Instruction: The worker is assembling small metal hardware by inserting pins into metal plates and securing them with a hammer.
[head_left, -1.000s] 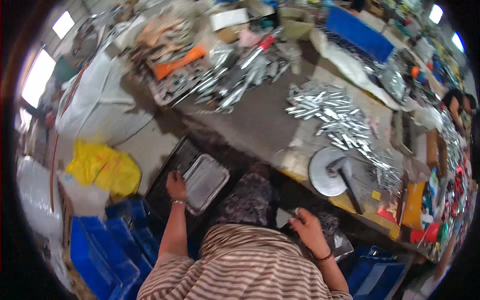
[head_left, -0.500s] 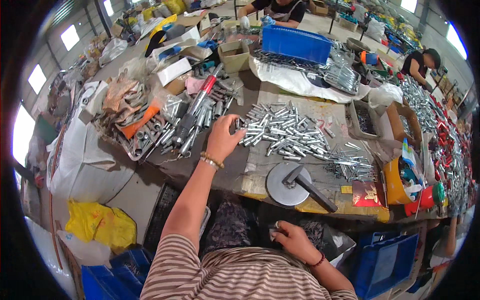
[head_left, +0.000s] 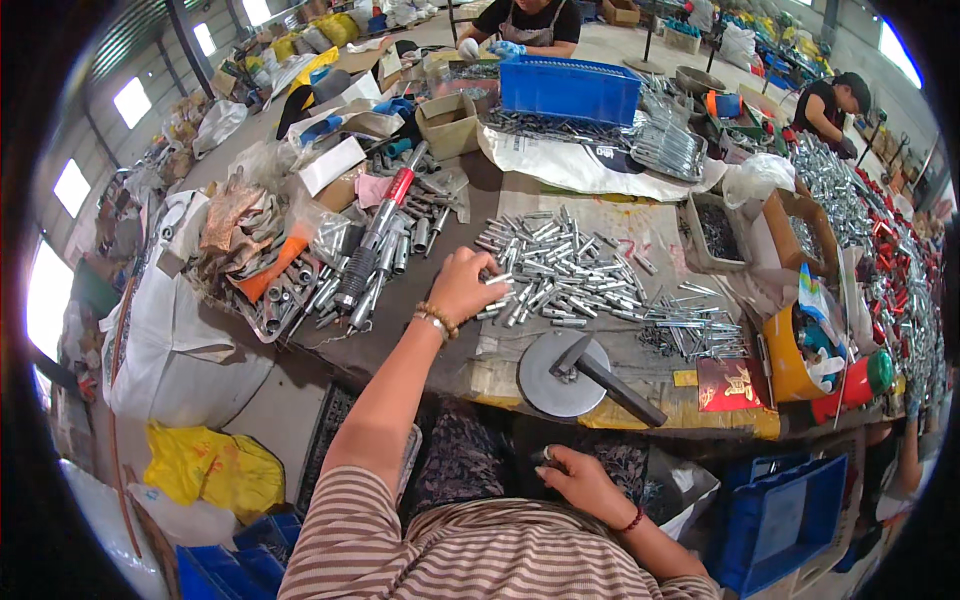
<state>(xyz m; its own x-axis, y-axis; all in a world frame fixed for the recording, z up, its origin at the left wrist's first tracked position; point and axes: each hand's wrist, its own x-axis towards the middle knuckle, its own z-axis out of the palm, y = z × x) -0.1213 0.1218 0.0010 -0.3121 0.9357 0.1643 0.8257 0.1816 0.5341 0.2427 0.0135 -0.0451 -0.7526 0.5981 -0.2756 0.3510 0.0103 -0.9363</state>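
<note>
A heap of short silvery metal sleeves (head_left: 570,265) lies on the table in front of me. At its left edge is my left hand (head_left: 462,288), thumb and fingers pinched on one metal sleeve (head_left: 499,279). Down at my lap, my right hand (head_left: 590,484) is closed with its fingers curled; what they hold, if anything, is hidden. Near the table's front edge a hammer (head_left: 620,393) rests with its head on a round grey metal plate (head_left: 540,384). Thin metal pins (head_left: 690,325) lie in a smaller pile right of the sleeves.
Left of the heap are a red-and-black tool (head_left: 375,235) and piled sockets. A blue bin (head_left: 570,92) stands at the back, a yellow container (head_left: 795,350) at right. Blue crates (head_left: 780,525) sit below the table. Two people work farther off.
My left hand has moved nearer to me and slightly right, and its fingers have closed at the heap's edge. My right hand stays at my lap. The view has shifted slightly.
</note>
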